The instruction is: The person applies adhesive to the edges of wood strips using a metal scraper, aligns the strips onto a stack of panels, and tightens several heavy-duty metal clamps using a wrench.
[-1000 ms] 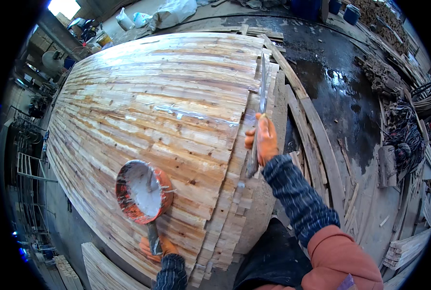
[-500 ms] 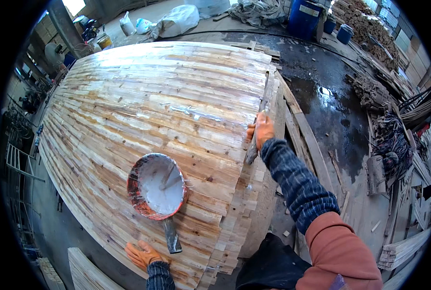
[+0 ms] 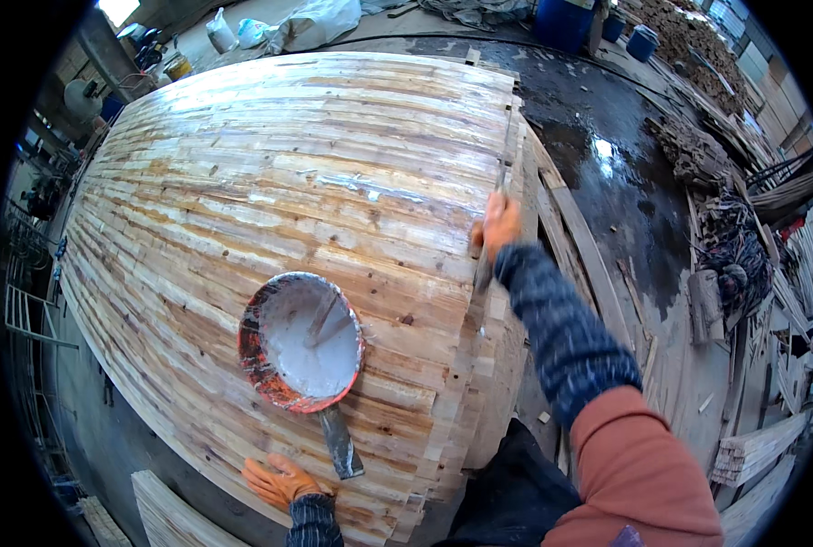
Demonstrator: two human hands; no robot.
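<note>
A wide panel of pale and brown wooden strips [image 3: 196,246] lies before me, whitish and shiny in places. On its right edge my gloved right hand [image 3: 498,223] is closed round a narrow greyish stick-like tool [image 3: 481,276], whose far part runs along the edge. The tool's exact kind is unclear. Near the panel's front left, my gloved left hand [image 3: 283,480] rests flat with fingers spread. Beside it a red pot [image 3: 253,351], crusted with white, holds white paste [image 3: 320,360] and a stirring stick [image 3: 322,319]. The pot's dark handle [image 3: 341,442] points toward me.
Long boards [image 3: 598,273] lie on the floor just right of the panel, next to a wet dark patch [image 3: 598,146]. Blue drums [image 3: 563,23] and white sacks [image 3: 310,25] stand at the back. Stacked timber [image 3: 757,447] is at the right, and more boards [image 3: 174,510] at the lower left.
My right hand has moved slightly away from me along the panel's edge with the stick-like tool. My left hand stays flat on the panel. The view has shifted a little.
</note>
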